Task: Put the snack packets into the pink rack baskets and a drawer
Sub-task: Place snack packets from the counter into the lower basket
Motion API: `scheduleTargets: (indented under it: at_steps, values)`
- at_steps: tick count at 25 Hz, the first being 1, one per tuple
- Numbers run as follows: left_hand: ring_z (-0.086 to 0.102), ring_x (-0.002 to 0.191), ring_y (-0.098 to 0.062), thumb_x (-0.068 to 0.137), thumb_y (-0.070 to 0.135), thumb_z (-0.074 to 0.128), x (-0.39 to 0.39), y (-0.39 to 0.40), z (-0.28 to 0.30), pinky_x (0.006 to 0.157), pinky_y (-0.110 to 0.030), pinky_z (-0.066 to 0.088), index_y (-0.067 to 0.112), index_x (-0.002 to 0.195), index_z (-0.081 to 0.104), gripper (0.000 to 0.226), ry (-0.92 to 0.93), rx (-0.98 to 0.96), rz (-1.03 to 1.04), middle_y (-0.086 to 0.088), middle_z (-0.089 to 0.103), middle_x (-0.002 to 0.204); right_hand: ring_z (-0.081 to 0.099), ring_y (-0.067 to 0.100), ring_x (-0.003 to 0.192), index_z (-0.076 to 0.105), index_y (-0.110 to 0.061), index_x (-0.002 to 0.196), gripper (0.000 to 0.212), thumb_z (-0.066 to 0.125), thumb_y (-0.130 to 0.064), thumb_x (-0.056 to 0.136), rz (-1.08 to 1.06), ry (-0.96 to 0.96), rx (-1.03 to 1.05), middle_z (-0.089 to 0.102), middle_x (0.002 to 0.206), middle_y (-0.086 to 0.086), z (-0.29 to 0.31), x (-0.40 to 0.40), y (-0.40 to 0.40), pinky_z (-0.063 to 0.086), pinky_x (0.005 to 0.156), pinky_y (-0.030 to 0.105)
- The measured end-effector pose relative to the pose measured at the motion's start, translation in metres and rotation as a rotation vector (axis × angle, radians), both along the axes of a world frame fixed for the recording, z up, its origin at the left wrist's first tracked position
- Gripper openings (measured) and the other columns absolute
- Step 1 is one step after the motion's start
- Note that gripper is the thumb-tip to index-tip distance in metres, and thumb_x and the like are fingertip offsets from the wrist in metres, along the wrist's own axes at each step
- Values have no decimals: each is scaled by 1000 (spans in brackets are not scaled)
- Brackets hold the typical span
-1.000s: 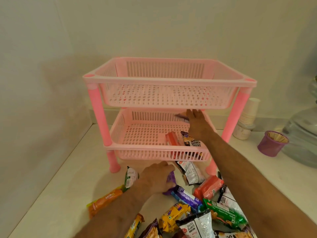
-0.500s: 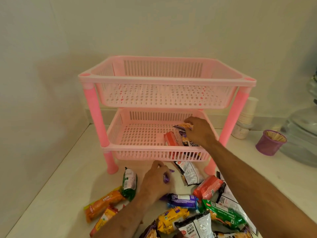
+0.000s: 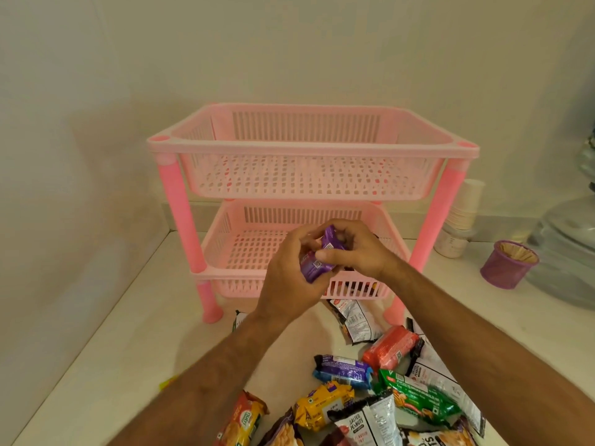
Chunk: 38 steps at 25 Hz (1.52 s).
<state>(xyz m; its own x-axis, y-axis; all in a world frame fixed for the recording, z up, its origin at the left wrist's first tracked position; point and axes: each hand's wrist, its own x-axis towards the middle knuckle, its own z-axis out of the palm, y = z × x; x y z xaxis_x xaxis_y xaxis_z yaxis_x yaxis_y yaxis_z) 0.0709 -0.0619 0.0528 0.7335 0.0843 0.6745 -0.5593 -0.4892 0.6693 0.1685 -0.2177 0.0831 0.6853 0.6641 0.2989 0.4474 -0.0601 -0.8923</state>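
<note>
Pink slotted rack (image 3: 322, 175); purple packet (image 3: 317, 263); purple cup (image 3: 505, 265).

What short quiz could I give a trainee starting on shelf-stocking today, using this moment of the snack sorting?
1. True or false: the top basket holds packets.
2. Which hands grip the purple packet? A left only, B right only, C both.
3. What stands right of the rack beside the paper cups?

Key: 1 false. 2 C, the left hand and right hand both hold it. 3 a purple cup.
</note>
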Motion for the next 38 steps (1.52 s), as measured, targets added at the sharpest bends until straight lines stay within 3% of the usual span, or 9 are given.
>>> scheduleTargets:
  at_steps: [7, 10, 12, 15, 20, 25, 29, 33, 38]
  values:
    - [61, 82, -19, 85, 21, 68, 4, 19, -55, 71, -28, 52, 9, 93, 65, 14, -76, 468, -39, -4, 65, 88, 74, 22, 90, 72, -18, 92, 26, 86, -9, 72, -455, 47, -88, 75, 92, 1, 8, 48, 16, 62, 69, 33]
    - [52, 121, -24, 96, 39, 52, 3, 26, -101, 98, -38, 47, 21, 126, 54, 35, 644, 773, -22, 0, 57, 127, 67, 18, 90, 71, -17, 94, 23, 79, -14, 72, -558, -148, -326, 72, 94, 1, -6, 79, 23, 55, 72, 26]
    - [22, 149, -28, 100, 50, 39, 7, 24, -131, 121, -46, 23, 22, 152, 27, 61, 871, 885, 27, -4, 26, 161, 67, 24, 91, 71, -11, 94, 17, 74, -17, 78, -525, -311, -445, 72, 94, 6, -18, 94, 31, 54, 76, 31]
    - [-17, 153, -26, 99, 63, 19, 13, 13, -150, 123, -50, -8, 24, 158, -10, 77, 880, 893, 78, -2, -17, 167, 64, 29, 102, 71, -13, 104, 21, 68, -24, 87, -474, -488, -699, 72, 106, 8, -32, 112, 43, 52, 87, 35]
    - [-32, 148, -23, 93, 71, 5, 20, 13, -157, 120, -52, -16, 29, 152, -29, 80, 821, 922, 120, 1, -33, 161, 58, 30, 116, 65, -15, 124, 33, 62, -25, 92, -346, -543, -963, 66, 126, 9, -47, 119, 52, 45, 101, 40]
    - [-31, 148, -23, 94, 70, 6, 19, 13, -159, 120, -52, -16, 28, 154, -25, 80, 828, 930, 119, 1, -31, 162, 65, 20, 100, 73, -20, 110, 39, 57, -52, 94, -285, -386, -812, 74, 111, 1, -41, 110, 44, 45, 84, 29]
    - [-27, 150, -23, 95, 70, 11, 19, 13, -156, 121, -51, -15, 27, 156, -20, 81, 836, 918, 115, 0, -26, 164, 63, 24, 109, 65, -21, 124, 47, 46, -55, 98, -267, -336, -802, 70, 120, 3, -35, 92, 35, 50, 94, 39]
    - [15, 151, -30, 97, 60, 38, 15, 15, -133, 123, -49, 14, 22, 154, 26, 70, 871, 908, 58, -7, 18, 165, 62, 27, 113, 62, -18, 128, 47, 49, -52, 98, -338, -355, -730, 68, 124, 4, -27, 73, 19, 49, 93, 38]
    - [55, 118, -17, 92, 51, 57, -13, 27, -89, 98, -35, 46, 23, 128, 61, 45, 855, 826, -99, 3, 61, 131, 64, 24, 110, 64, -21, 126, 44, 46, -51, 100, -349, -355, -671, 69, 123, 2, -25, 47, 2, 51, 94, 39]
